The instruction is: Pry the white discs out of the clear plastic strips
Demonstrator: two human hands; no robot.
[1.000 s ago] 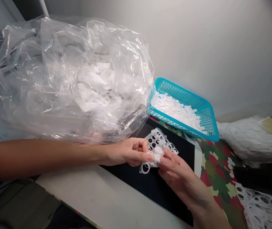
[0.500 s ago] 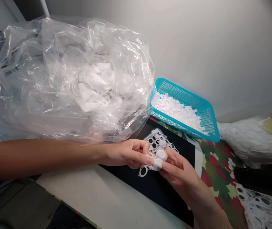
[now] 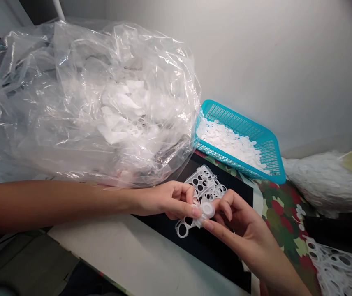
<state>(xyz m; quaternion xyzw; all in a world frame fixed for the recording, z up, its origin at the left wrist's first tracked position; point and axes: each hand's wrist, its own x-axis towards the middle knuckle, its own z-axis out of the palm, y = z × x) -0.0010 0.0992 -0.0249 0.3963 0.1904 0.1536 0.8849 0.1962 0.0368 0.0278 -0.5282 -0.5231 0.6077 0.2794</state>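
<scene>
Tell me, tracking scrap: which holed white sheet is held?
The small sheet pinched between the left hand and right hand; the lower-right sheet lies untouched, like those in the clear bag.

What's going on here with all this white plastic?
A person holds a white holed sheet over a dark mat with both hands. The left hand pinches the sheet, and the right hand grips a small round disc at its edge. Behind them, a teal basket holds many loose white discs. A big clear bag on the left holds more white sheets, and a pile of holed sheets lies at the lower right.
</scene>
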